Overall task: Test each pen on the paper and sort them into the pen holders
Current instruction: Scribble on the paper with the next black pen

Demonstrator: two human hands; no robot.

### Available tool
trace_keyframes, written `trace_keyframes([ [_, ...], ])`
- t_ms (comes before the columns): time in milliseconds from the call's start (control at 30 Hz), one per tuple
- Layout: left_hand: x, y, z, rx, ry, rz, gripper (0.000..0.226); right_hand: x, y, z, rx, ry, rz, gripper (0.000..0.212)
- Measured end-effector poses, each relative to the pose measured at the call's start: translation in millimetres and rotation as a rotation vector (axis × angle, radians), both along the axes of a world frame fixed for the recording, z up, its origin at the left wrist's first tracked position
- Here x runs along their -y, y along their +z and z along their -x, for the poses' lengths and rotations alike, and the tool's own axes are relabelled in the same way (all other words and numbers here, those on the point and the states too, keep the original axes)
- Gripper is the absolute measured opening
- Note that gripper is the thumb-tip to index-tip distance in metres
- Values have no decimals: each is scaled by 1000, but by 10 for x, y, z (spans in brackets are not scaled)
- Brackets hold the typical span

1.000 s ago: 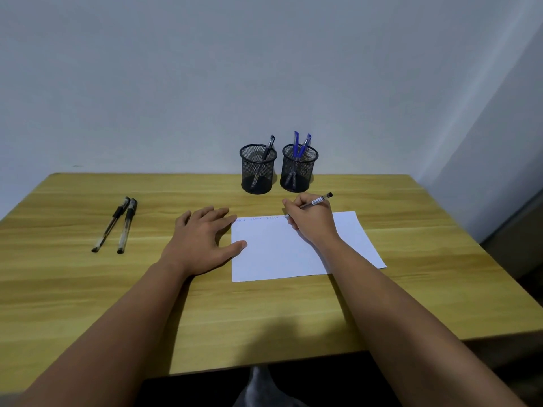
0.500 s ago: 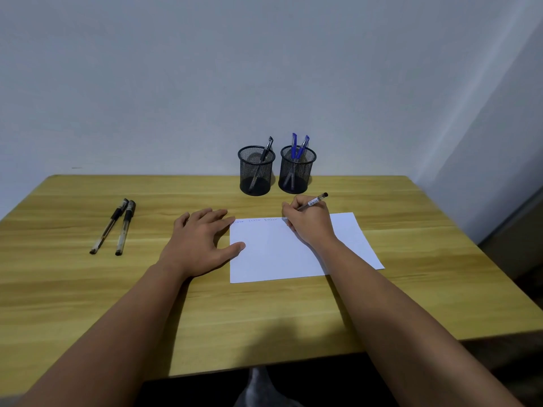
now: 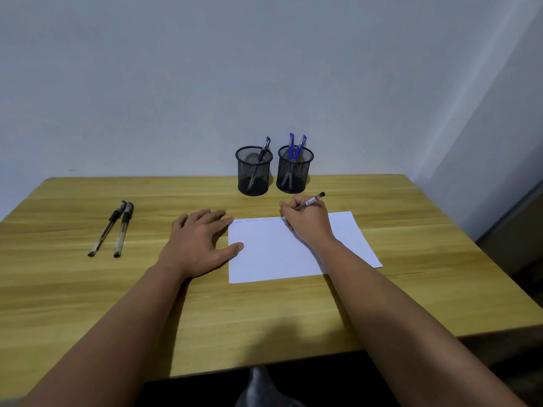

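A white sheet of paper (image 3: 279, 254) lies on the wooden table (image 3: 88, 289) with faint scribbles along its top edge. My right hand (image 3: 308, 221) grips a clear pen with a black end (image 3: 313, 200), its tip down at the paper's top edge. My left hand (image 3: 199, 242) lies flat, fingers spread, its thumb and fingertips on the paper's left edge. Two black pens (image 3: 113, 229) lie side by side at the left. The left mesh holder (image 3: 254, 171) has one black pen; the right mesh holder (image 3: 294, 170) has two blue pens.
A pale wall stands right behind the holders. The table's right edge runs close to a corner of the wall. Its front edge is near my body, with a dark gap below.
My right hand and the pen have barely shifted along the paper's top edge. The left hand has stayed flat on the paper's left edge.
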State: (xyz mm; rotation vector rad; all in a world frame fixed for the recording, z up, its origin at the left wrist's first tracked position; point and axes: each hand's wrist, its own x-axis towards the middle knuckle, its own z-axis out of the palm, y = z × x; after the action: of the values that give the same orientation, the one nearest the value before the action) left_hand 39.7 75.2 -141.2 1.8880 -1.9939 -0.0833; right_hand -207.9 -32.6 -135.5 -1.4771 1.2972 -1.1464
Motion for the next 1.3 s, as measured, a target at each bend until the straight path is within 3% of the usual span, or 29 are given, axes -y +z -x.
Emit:
trace_keyframes([
  [267, 8, -11, -8, 16, -1, 10, 78, -18, 87, 22, 249, -51, 25, 51],
  [433, 14, -16, -12, 23, 0, 12, 78, -5, 34, 19, 87, -48, 75, 52],
  [600, 9, -11, -8, 17, -1, 14, 79, 26, -8, 32, 34, -36, 24, 36],
  [1300, -3, 6, 3, -5, -1, 7, 79, 47, -58, 26, -117, -66, 84, 31],
])
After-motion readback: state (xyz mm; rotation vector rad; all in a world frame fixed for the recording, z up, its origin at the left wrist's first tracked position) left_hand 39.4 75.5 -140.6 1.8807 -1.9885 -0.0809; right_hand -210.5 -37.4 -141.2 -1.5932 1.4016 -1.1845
